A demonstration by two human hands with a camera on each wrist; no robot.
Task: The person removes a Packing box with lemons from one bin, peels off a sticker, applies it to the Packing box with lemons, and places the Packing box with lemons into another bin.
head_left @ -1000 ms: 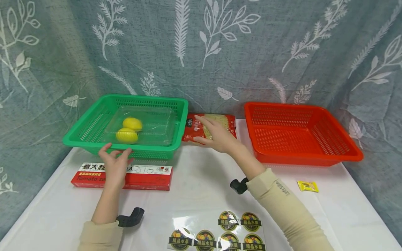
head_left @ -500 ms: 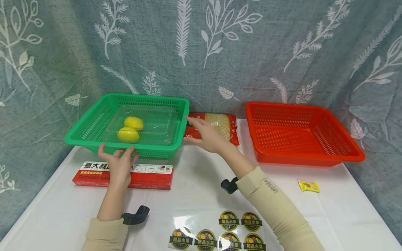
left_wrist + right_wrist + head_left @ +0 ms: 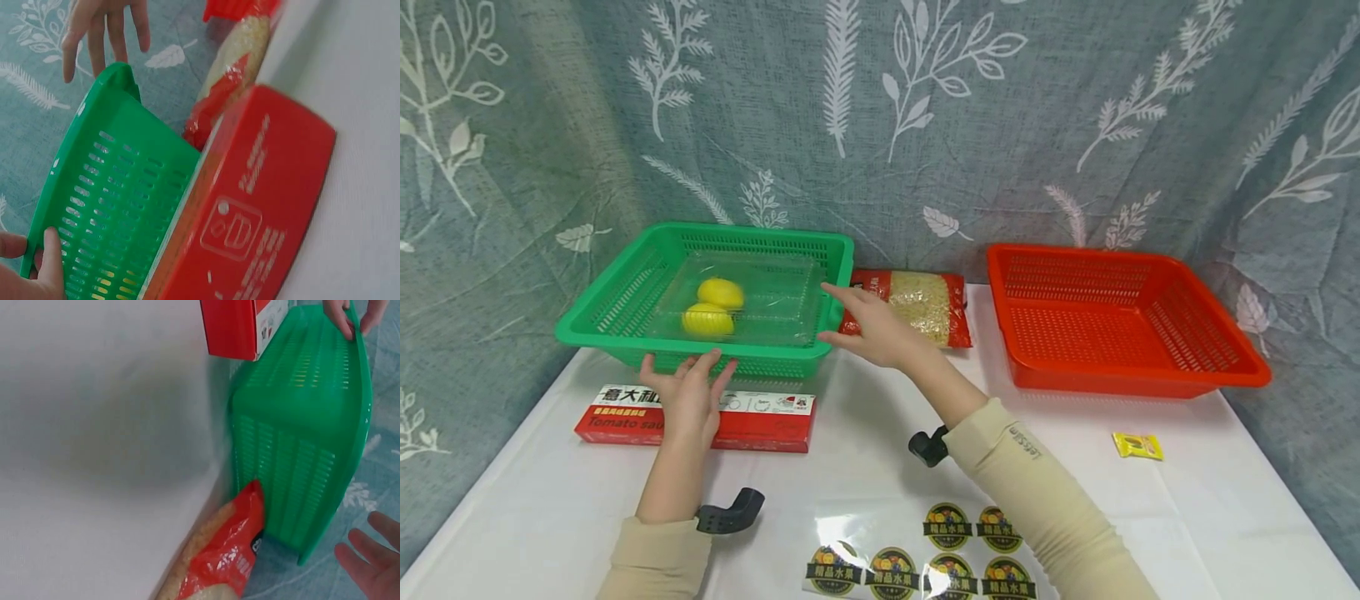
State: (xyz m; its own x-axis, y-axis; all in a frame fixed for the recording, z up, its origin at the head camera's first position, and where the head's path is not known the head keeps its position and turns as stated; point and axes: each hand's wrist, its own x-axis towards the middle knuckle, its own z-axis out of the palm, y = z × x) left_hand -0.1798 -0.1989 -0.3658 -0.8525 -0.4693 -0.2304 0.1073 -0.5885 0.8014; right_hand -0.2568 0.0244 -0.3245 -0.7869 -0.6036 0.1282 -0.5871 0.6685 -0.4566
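The green plastic basket stands at the back left. In it lies a clear plastic clamshell box with two yellow lemons showing through. My left hand holds the basket's front rim; in the left wrist view its thumb lies on the outer wall, with another finger over the rim. My right hand, fingers spread and straight, is over the basket's right end. The right wrist view shows its fingers apart from the rim.
A red-and-white tomato sauce pasta box lies before the basket. Behind my right hand is a red bag of pasta. A red basket stands right, near a small yellow packet. A sticker sheet lies in front.
My right hand has moved left, from over the pasta bag to the green basket's right end. The left hand has shifted slightly right along the front rim.
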